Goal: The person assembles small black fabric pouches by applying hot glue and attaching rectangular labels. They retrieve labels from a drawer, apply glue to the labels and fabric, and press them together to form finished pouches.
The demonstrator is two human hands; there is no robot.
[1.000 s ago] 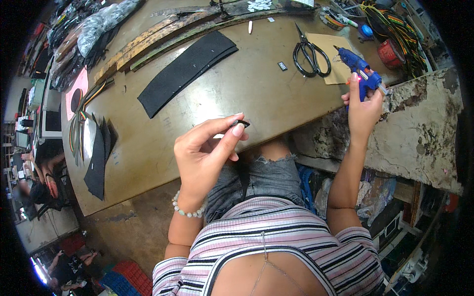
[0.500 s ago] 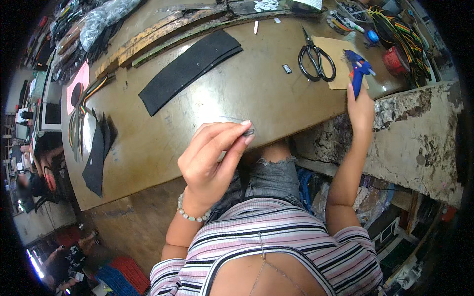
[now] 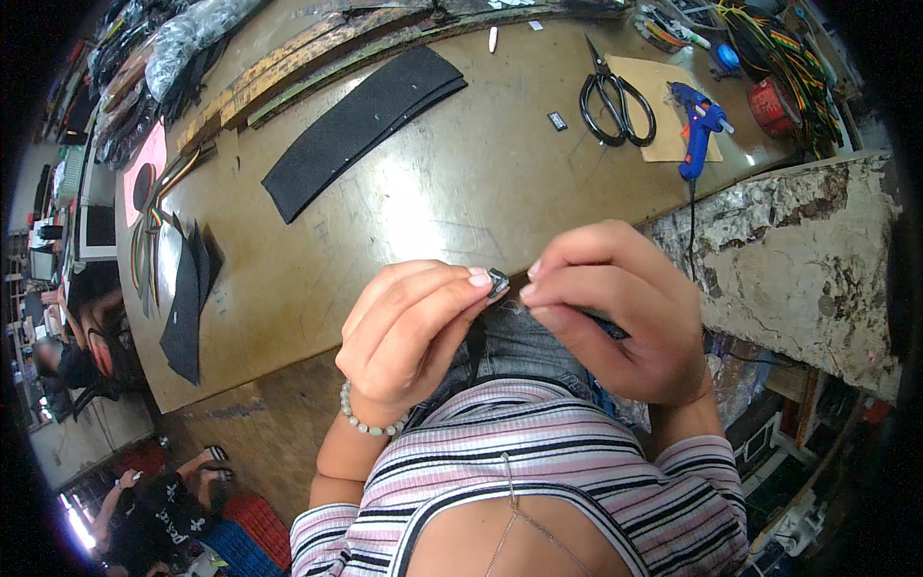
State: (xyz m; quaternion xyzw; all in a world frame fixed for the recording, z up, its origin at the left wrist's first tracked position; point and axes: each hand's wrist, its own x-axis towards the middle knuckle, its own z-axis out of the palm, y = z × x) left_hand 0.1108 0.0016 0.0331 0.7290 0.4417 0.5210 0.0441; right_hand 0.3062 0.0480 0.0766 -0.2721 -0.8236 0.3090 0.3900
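Between the thumb and fingers of my left hand point(image 3: 409, 332) is a small, dark, shiny piece point(image 3: 497, 283), held at the table's near edge. Its kind is too small to make out, and my fingertips cover part of it. Just to the right is my right hand point(image 3: 625, 308), curled loosely with its fingertips slightly apart and facing the piece. No object shows in it. A blue hot glue gun point(image 3: 697, 130) lies at the right of the table, partly on a brown card point(image 3: 654, 87). Black-handled scissors point(image 3: 615, 106) rest beside it.
Folded black fabric point(image 3: 361, 130) lies mid-table. A small black label point(image 3: 557, 121) is near the scissors. Black strips point(image 3: 187, 298) and striped ribbons point(image 3: 149, 240) lie left, a red spool point(image 3: 772, 108) right. The gun's cord point(image 3: 691, 231) hangs over the table edge beside a peeling ledge point(image 3: 798, 260).
My right hand has let go of the glue gun, which now lies on the table, and has come in beside my left. My left hand still holds the small piece, slightly lower.
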